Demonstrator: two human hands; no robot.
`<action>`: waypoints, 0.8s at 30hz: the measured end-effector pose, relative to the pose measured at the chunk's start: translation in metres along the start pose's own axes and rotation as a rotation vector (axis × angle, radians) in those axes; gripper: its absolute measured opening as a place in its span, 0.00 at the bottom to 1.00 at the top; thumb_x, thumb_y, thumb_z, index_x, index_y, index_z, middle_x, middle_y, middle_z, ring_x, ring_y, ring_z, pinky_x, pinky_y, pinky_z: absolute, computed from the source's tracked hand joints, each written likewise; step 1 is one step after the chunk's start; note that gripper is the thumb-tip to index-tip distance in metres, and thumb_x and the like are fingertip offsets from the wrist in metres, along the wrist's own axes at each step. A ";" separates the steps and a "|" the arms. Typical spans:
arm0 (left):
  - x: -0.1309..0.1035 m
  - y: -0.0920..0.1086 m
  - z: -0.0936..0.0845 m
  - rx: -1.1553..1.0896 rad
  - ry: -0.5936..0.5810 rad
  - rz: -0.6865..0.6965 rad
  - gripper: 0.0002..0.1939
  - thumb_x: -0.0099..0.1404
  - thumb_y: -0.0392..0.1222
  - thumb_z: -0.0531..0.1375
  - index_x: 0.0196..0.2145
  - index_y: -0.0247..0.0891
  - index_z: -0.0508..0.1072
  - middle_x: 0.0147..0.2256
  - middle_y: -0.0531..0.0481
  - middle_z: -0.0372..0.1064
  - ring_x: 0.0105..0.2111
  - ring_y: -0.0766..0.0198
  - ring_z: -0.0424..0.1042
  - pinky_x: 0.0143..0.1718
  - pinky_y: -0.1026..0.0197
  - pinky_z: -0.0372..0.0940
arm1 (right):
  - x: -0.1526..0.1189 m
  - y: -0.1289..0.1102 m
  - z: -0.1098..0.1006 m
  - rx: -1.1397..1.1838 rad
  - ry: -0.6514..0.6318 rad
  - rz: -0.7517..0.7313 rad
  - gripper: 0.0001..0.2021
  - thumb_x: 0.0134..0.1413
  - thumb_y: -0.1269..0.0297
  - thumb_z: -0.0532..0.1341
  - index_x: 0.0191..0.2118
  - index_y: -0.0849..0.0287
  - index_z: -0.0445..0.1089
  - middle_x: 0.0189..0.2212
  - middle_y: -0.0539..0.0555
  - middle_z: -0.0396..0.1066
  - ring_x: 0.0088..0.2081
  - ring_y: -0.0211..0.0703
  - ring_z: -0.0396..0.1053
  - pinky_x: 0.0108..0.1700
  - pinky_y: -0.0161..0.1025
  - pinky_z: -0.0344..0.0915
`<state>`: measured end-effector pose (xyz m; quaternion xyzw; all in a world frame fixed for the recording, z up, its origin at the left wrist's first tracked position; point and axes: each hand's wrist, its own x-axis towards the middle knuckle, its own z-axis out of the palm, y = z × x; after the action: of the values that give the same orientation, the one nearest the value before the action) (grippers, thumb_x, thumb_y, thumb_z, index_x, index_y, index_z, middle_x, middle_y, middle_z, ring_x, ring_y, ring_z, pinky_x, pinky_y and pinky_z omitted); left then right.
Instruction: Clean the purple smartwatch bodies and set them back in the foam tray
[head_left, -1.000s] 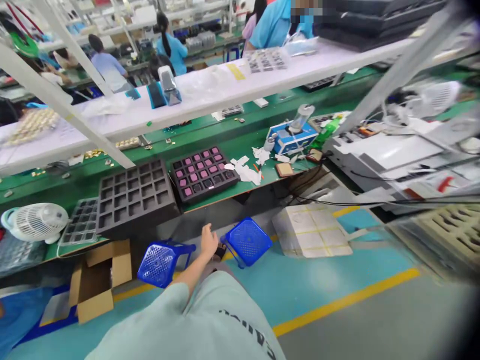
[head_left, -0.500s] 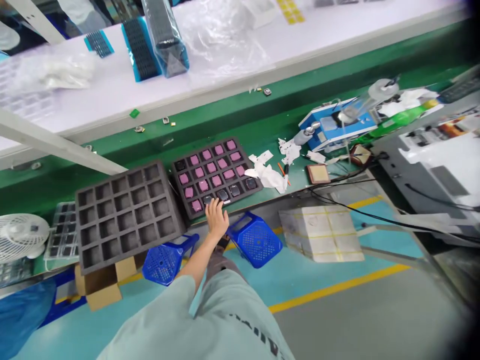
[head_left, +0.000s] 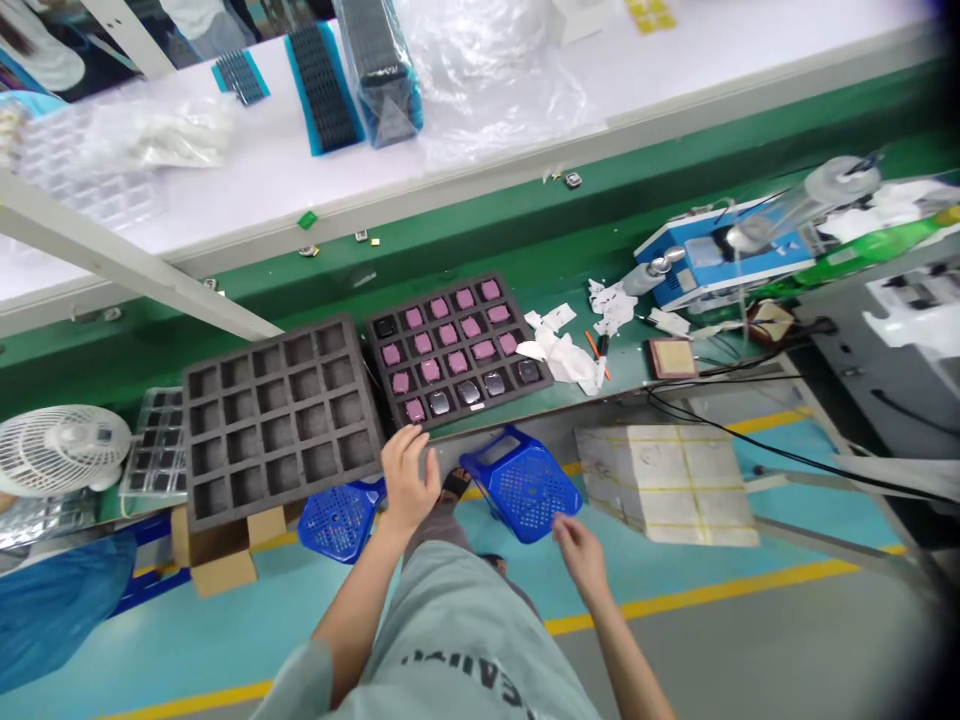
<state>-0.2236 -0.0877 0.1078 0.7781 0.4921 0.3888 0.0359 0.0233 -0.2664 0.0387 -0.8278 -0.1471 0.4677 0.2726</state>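
My left hand point(head_left: 409, 478) is at the near left corner of a dark foam tray point(head_left: 450, 412), fingers stretched out and thumb apart, with nothing seen in it. Most pockets of this tray hold small rounded-square pieces with pink faces point(head_left: 457, 361). Several glossy black-faced pieces point(head_left: 493, 383) lie mainly along its near row, beside a small white label. To the left stands a larger grey foam tray point(head_left: 279, 428), its pockets bare. My right hand point(head_left: 579, 553) hangs above the floor by a blue stool, fingers curled together; nothing shows in them.
Crumpled white paper point(head_left: 568, 357) and pens lie right of the pink-piece tray, near a blue machine point(head_left: 739, 250) with cables. A white fan point(head_left: 64, 450) stands left. Blue stools point(head_left: 532, 487) and a taped box point(head_left: 667, 485) are below the bench edge. A post point(head_left: 142, 255) slants over the left.
My left hand has drawn back from the black pieces in the near row, toward me and left. My right hand has come into view. The camera view has shifted slightly.
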 end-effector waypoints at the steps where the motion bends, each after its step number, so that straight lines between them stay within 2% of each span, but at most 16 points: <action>1: 0.002 -0.005 -0.017 0.017 0.037 0.004 0.14 0.70 0.36 0.60 0.53 0.41 0.71 0.49 0.40 0.76 0.55 0.51 0.75 0.57 0.44 0.69 | 0.023 -0.023 0.011 0.016 -0.015 -0.087 0.14 0.63 0.54 0.65 0.41 0.61 0.77 0.41 0.58 0.80 0.44 0.52 0.77 0.51 0.49 0.74; 3: 0.008 -0.020 -0.047 0.058 0.099 -0.009 0.16 0.69 0.34 0.61 0.54 0.41 0.71 0.49 0.39 0.75 0.56 0.49 0.73 0.59 0.42 0.66 | 0.060 -0.065 0.036 0.043 -0.059 -0.242 0.14 0.61 0.54 0.63 0.43 0.59 0.78 0.48 0.61 0.81 0.50 0.55 0.76 0.57 0.49 0.71; 5: 0.017 -0.036 -0.070 0.179 0.155 -0.031 0.18 0.68 0.35 0.63 0.54 0.40 0.71 0.50 0.37 0.74 0.58 0.46 0.71 0.60 0.40 0.65 | 0.076 -0.093 0.062 0.059 -0.112 -0.334 0.17 0.61 0.54 0.62 0.48 0.59 0.78 0.51 0.61 0.80 0.52 0.55 0.75 0.60 0.50 0.69; 6: 0.023 -0.043 -0.078 0.246 0.162 -0.054 0.18 0.68 0.36 0.63 0.55 0.39 0.71 0.51 0.35 0.74 0.59 0.44 0.70 0.61 0.39 0.64 | 0.076 -0.098 0.075 0.060 -0.142 -0.355 0.18 0.62 0.54 0.62 0.50 0.59 0.78 0.51 0.61 0.80 0.53 0.54 0.75 0.60 0.50 0.69; 8: 0.039 -0.054 -0.089 0.323 0.147 -0.124 0.18 0.69 0.38 0.62 0.55 0.37 0.70 0.54 0.31 0.72 0.62 0.42 0.67 0.63 0.37 0.62 | 0.065 -0.094 0.093 0.051 -0.202 -0.343 0.16 0.64 0.55 0.63 0.51 0.59 0.77 0.51 0.60 0.80 0.52 0.52 0.75 0.60 0.50 0.69; 10: 0.060 -0.060 -0.093 0.345 0.071 -0.219 0.19 0.71 0.42 0.59 0.57 0.36 0.68 0.58 0.28 0.70 0.65 0.41 0.64 0.66 0.36 0.59 | 0.048 -0.071 0.098 0.033 -0.247 -0.261 0.14 0.65 0.56 0.66 0.49 0.60 0.76 0.49 0.57 0.79 0.50 0.48 0.76 0.58 0.51 0.72; 12: 0.085 -0.064 -0.092 0.351 -0.014 -0.285 0.21 0.72 0.46 0.58 0.59 0.37 0.68 0.61 0.28 0.67 0.67 0.41 0.62 0.68 0.36 0.55 | 0.033 -0.038 0.089 0.024 -0.244 -0.113 0.14 0.67 0.56 0.66 0.50 0.61 0.75 0.48 0.56 0.77 0.48 0.46 0.76 0.54 0.51 0.75; 16: 0.142 -0.072 -0.079 0.370 -0.213 -0.249 0.25 0.72 0.49 0.56 0.61 0.35 0.69 0.65 0.29 0.64 0.69 0.38 0.59 0.71 0.36 0.48 | 0.003 0.044 0.037 0.062 -0.069 0.297 0.17 0.68 0.56 0.65 0.55 0.61 0.73 0.52 0.57 0.75 0.49 0.48 0.76 0.50 0.49 0.77; 19: 0.196 -0.087 -0.059 0.401 -0.347 -0.136 0.23 0.73 0.47 0.54 0.60 0.33 0.70 0.64 0.30 0.66 0.67 0.40 0.61 0.69 0.40 0.53 | -0.035 0.109 -0.003 0.129 0.107 0.590 0.18 0.68 0.56 0.64 0.58 0.60 0.71 0.54 0.58 0.73 0.50 0.48 0.75 0.50 0.50 0.77; 21: 0.238 -0.102 -0.038 0.491 -0.550 -0.092 0.24 0.73 0.45 0.53 0.62 0.33 0.70 0.62 0.31 0.69 0.65 0.39 0.63 0.66 0.40 0.57 | -0.066 0.146 -0.020 0.178 0.194 0.720 0.17 0.65 0.54 0.67 0.54 0.56 0.72 0.53 0.58 0.74 0.51 0.51 0.76 0.46 0.48 0.78; 23: 0.278 -0.116 -0.009 0.641 -0.873 -0.116 0.26 0.71 0.44 0.55 0.63 0.32 0.69 0.64 0.29 0.67 0.64 0.37 0.65 0.63 0.38 0.60 | -0.094 0.176 -0.025 0.215 0.257 0.786 0.17 0.65 0.52 0.67 0.51 0.57 0.72 0.50 0.57 0.75 0.49 0.51 0.77 0.44 0.47 0.78; 24: 0.294 -0.123 0.007 0.657 -0.972 -0.128 0.25 0.68 0.44 0.58 0.59 0.31 0.73 0.60 0.29 0.72 0.60 0.36 0.68 0.61 0.39 0.62 | -0.106 0.187 -0.024 0.225 0.286 0.786 0.17 0.64 0.50 0.67 0.49 0.57 0.72 0.47 0.57 0.75 0.48 0.51 0.77 0.42 0.46 0.78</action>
<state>-0.2471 0.2114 0.2162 0.8060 0.5599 -0.1883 0.0377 -0.0131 -0.4782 0.0124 -0.8426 0.2707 0.4295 0.1797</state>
